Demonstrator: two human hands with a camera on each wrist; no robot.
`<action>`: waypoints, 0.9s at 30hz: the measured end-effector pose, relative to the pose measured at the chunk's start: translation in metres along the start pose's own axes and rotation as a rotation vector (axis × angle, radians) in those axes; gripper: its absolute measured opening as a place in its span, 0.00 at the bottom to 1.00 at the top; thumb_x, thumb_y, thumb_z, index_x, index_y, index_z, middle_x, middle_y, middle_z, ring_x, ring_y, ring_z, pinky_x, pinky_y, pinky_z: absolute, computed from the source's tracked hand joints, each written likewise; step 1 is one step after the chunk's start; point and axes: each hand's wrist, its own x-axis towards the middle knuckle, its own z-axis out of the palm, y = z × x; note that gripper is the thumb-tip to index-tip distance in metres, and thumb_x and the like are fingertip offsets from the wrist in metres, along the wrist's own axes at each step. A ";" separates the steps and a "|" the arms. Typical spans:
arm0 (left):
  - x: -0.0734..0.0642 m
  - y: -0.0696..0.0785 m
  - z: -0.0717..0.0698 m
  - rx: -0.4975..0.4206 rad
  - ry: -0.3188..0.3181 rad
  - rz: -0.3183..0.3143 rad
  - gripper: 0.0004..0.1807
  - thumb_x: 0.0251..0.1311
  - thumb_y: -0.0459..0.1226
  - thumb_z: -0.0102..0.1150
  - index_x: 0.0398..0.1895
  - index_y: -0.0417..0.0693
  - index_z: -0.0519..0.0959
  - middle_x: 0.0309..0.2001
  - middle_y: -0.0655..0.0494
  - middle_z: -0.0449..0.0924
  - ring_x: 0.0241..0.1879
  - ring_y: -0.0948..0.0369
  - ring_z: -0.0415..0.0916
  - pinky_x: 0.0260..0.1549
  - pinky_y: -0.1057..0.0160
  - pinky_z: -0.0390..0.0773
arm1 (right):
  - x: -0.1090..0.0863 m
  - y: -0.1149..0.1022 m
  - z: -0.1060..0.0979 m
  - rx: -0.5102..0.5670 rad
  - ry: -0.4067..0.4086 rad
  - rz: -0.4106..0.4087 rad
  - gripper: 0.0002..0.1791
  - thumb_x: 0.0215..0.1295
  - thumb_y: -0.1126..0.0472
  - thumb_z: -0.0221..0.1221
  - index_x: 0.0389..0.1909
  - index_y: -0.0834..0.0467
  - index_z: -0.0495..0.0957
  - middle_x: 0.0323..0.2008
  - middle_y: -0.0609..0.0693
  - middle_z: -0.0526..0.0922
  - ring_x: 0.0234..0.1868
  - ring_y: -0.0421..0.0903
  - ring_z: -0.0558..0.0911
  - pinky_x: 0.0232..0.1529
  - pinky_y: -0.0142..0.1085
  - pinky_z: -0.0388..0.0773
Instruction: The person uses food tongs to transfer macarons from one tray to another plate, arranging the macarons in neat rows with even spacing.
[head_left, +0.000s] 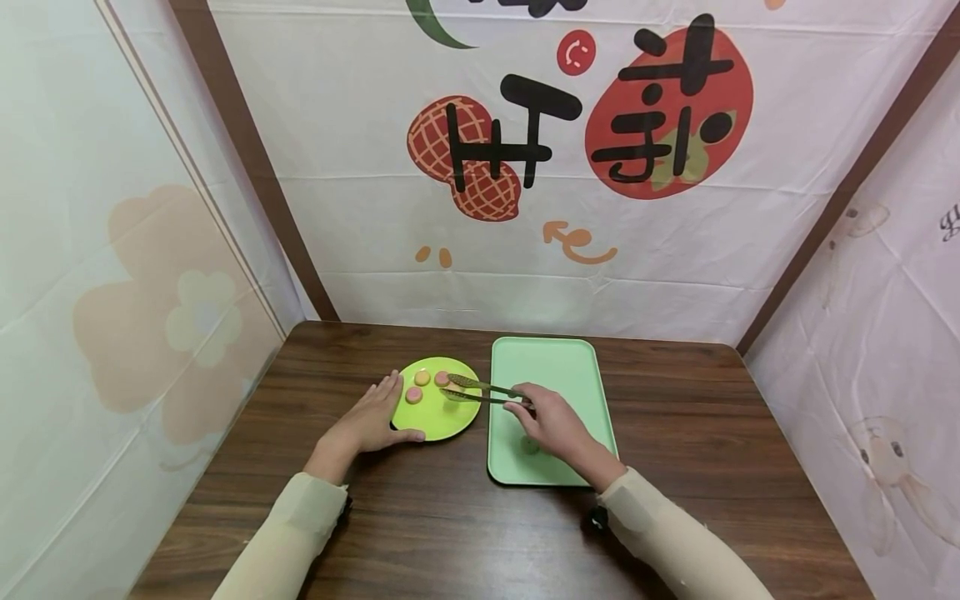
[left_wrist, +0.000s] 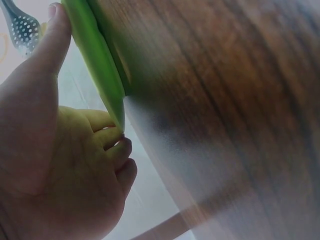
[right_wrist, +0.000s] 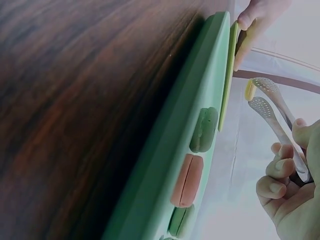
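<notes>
A yellow-green plate (head_left: 442, 426) bears several macarons, among them a yellow macaron (head_left: 422, 377) and a pink macaron (head_left: 413, 395). My left hand (head_left: 374, 417) rests against its left side, thumb and fingers spread along the rim. In my right hand (head_left: 553, 418) I hold metal tongs (head_left: 487, 386) by the handles, their perforated tips over the plate's right part. A yellow macaron (right_wrist: 249, 90) shows at the tips in the right wrist view; whether they pinch it, I cannot tell. Beneath the right hand lies a light green tray (head_left: 547, 367).
On the tray in the right wrist view stand a green macaron (right_wrist: 204, 130), a pink macaron (right_wrist: 187, 180) and another green macaron (right_wrist: 180, 220). Plate and tray sit side by side on a dark wooden table (head_left: 442, 525). A printed cloth (head_left: 360, 208) hangs behind the table.
</notes>
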 end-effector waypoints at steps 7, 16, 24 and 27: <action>0.000 -0.001 0.000 -0.002 0.001 -0.002 0.71 0.63 0.68 0.68 0.85 0.27 0.42 0.86 0.30 0.37 0.86 0.39 0.38 0.84 0.40 0.44 | 0.007 -0.002 0.005 0.003 -0.017 -0.005 0.18 0.80 0.53 0.63 0.59 0.63 0.84 0.41 0.50 0.88 0.40 0.44 0.89 0.42 0.42 0.89; 0.001 -0.002 0.002 0.002 0.000 0.001 0.70 0.63 0.67 0.68 0.85 0.28 0.41 0.86 0.30 0.37 0.86 0.39 0.38 0.84 0.40 0.44 | 0.014 -0.005 0.011 -0.014 -0.028 -0.016 0.19 0.81 0.53 0.62 0.58 0.64 0.84 0.41 0.50 0.88 0.38 0.43 0.87 0.38 0.40 0.86; 0.001 -0.002 0.001 0.000 -0.003 -0.001 0.70 0.63 0.67 0.68 0.85 0.28 0.41 0.86 0.31 0.37 0.86 0.39 0.38 0.84 0.40 0.44 | 0.018 -0.006 0.016 -0.010 -0.056 -0.009 0.21 0.81 0.53 0.62 0.61 0.65 0.83 0.44 0.52 0.88 0.42 0.47 0.89 0.42 0.44 0.89; 0.000 -0.003 0.001 0.003 -0.002 0.001 0.70 0.63 0.68 0.68 0.85 0.28 0.41 0.86 0.30 0.37 0.86 0.39 0.38 0.84 0.40 0.44 | 0.019 -0.007 0.018 -0.013 -0.062 -0.012 0.20 0.81 0.53 0.62 0.60 0.65 0.83 0.44 0.52 0.88 0.43 0.47 0.90 0.43 0.44 0.89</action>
